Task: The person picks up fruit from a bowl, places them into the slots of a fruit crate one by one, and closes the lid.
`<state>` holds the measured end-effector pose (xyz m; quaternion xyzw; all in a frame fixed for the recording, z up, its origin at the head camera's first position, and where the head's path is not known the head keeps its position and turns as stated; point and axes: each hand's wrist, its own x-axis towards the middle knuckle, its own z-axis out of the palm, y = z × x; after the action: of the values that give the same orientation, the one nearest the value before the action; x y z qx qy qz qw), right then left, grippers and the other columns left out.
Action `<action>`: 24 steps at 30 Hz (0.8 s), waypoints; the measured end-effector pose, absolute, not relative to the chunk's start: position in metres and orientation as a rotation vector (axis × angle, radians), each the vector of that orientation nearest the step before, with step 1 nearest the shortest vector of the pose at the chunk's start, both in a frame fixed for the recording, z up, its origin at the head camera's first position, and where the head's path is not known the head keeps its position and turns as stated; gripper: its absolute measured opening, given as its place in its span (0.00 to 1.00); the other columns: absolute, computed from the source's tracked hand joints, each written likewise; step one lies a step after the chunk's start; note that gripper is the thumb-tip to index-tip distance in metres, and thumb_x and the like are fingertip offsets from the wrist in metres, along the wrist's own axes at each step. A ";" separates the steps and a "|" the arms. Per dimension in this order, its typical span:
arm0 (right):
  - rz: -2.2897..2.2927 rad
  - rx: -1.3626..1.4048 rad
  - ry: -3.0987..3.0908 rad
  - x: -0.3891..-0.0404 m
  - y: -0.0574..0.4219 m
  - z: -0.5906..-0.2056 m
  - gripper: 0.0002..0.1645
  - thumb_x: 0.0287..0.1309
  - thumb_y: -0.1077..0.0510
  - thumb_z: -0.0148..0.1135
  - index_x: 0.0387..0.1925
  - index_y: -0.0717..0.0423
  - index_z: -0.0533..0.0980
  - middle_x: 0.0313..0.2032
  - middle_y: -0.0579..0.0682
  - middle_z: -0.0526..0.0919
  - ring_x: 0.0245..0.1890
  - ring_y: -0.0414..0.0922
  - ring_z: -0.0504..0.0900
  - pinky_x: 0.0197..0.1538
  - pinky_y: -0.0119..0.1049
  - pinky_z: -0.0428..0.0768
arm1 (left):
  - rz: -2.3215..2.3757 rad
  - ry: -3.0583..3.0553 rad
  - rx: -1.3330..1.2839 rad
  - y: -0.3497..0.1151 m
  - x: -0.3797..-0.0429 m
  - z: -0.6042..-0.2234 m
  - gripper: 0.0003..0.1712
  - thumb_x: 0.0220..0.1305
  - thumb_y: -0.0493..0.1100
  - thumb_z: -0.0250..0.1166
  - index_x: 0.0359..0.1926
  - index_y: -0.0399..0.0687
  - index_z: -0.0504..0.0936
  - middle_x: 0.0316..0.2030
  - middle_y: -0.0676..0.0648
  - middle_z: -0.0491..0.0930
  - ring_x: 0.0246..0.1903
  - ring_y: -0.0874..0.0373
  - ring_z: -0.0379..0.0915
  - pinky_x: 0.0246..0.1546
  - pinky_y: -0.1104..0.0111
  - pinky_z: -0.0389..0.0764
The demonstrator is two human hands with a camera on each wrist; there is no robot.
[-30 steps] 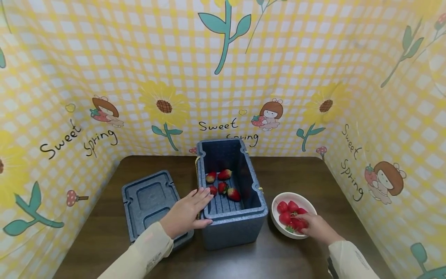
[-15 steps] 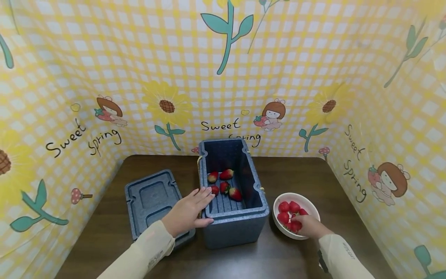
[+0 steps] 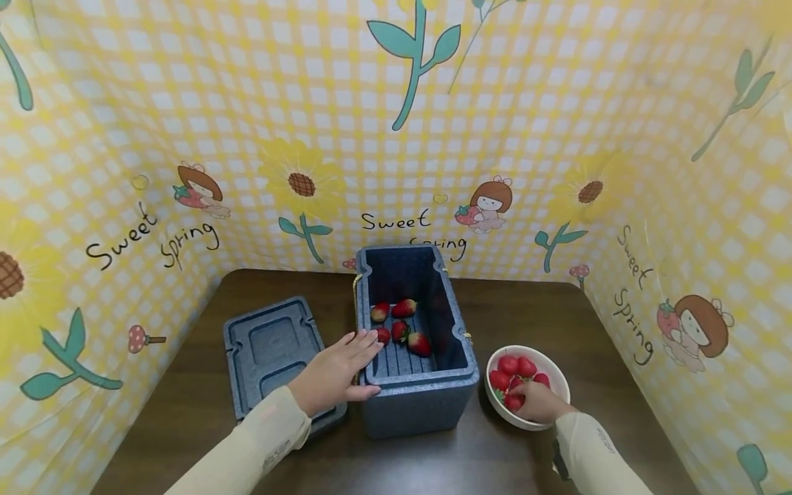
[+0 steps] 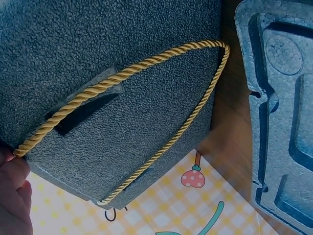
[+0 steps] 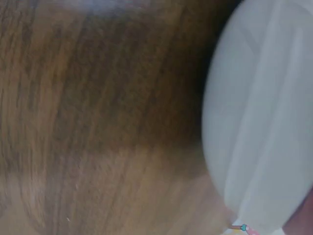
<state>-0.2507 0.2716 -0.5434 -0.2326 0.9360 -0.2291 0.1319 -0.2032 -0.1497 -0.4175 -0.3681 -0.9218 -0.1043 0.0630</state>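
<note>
My left hand (image 3: 339,366) rests on the left rim of a grey-blue foam box (image 3: 411,414), fingers laid over the edge and thumb at the front corner. Several strawberries (image 3: 404,307) lie on the box's ribbed floor. To the right, a white bowl (image 3: 564,390) holds more strawberries (image 3: 526,367). My right hand (image 3: 540,404) reaches into it, its fingertips pinching a strawberry (image 3: 513,403) near the front left. In the right wrist view only the bowl's outside (image 5: 254,112) and a sliver of hand show; the fruit is hidden there.
The box's lid (image 3: 275,347) lies on the dark wooden table (image 3: 507,313), left of the box and partly under my left forearm. A twisted gold cord (image 4: 161,58) runs along the box's side. A yellow checked cloth (image 3: 346,82) encloses the back and sides.
My right hand has shifted left and deeper into the bowl, and the strawberries there have moved about. The left hand stays on the box rim. The head view has shifted slightly.
</note>
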 end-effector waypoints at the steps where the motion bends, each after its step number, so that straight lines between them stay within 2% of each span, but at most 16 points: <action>1: -0.667 -0.691 2.730 -0.251 0.271 -0.546 0.16 0.35 0.62 0.71 0.34 0.61 0.83 0.21 0.42 0.80 0.21 0.38 0.69 0.27 0.30 0.72 | -0.319 -2.792 -1.114 -0.149 -0.203 -0.417 0.39 0.61 0.59 0.62 0.65 0.36 0.70 0.66 0.37 0.65 0.66 0.46 0.60 0.65 0.52 0.59; 4: -0.718 -0.710 2.761 -0.250 0.271 -0.549 0.16 0.35 0.61 0.70 0.33 0.61 0.83 0.20 0.42 0.80 0.20 0.36 0.69 0.26 0.31 0.72 | -0.330 -2.814 -1.110 -0.149 -0.203 -0.416 0.39 0.62 0.59 0.62 0.65 0.36 0.69 0.66 0.37 0.64 0.66 0.46 0.59 0.65 0.52 0.59; 7: -0.827 -0.680 2.804 -0.253 0.271 -0.546 0.17 0.34 0.62 0.69 0.34 0.62 0.82 0.23 0.42 0.81 0.23 0.37 0.71 0.29 0.31 0.74 | -0.320 -2.811 -1.107 -0.149 -0.203 -0.416 0.39 0.63 0.59 0.61 0.65 0.36 0.70 0.66 0.37 0.65 0.66 0.45 0.60 0.65 0.52 0.59; 10: -1.011 -0.550 2.764 -0.254 0.271 -0.538 0.21 0.33 0.63 0.71 0.37 0.64 0.81 0.29 0.46 0.81 0.30 0.42 0.74 0.31 0.32 0.77 | -0.293 -2.782 -1.115 -0.150 -0.203 -0.416 0.39 0.63 0.60 0.60 0.64 0.36 0.70 0.65 0.37 0.66 0.65 0.45 0.61 0.64 0.52 0.60; 14: -1.204 -0.380 2.667 -0.255 0.270 -0.524 0.24 0.36 0.66 0.72 0.42 0.66 0.78 0.37 0.55 0.81 0.36 0.50 0.75 0.34 0.38 0.81 | -0.249 -2.747 -1.133 -0.152 -0.204 -0.415 0.38 0.64 0.60 0.60 0.64 0.35 0.71 0.65 0.37 0.67 0.65 0.46 0.63 0.64 0.52 0.61; 20: -1.195 -0.325 2.711 -0.258 0.267 -0.510 0.27 0.40 0.67 0.71 0.48 0.65 0.77 0.40 0.58 0.81 0.38 0.52 0.78 0.41 0.48 0.82 | -0.225 -2.761 -1.131 -0.152 -0.203 -0.414 0.39 0.63 0.59 0.60 0.64 0.35 0.70 0.65 0.37 0.67 0.65 0.46 0.62 0.65 0.53 0.61; 24: -1.142 -0.387 2.763 -0.266 0.269 -0.498 0.27 0.40 0.66 0.70 0.48 0.65 0.78 0.38 0.56 0.79 0.37 0.51 0.78 0.40 0.46 0.81 | -0.227 -2.741 -1.130 -0.150 -0.202 -0.418 0.39 0.63 0.60 0.61 0.63 0.35 0.71 0.64 0.37 0.67 0.65 0.46 0.62 0.64 0.53 0.61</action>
<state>-0.2664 0.2688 -0.4978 -0.1280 0.9147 -0.3781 0.0634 -0.2024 -0.1497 -0.4184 -0.3786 -0.9186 -0.0761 0.0838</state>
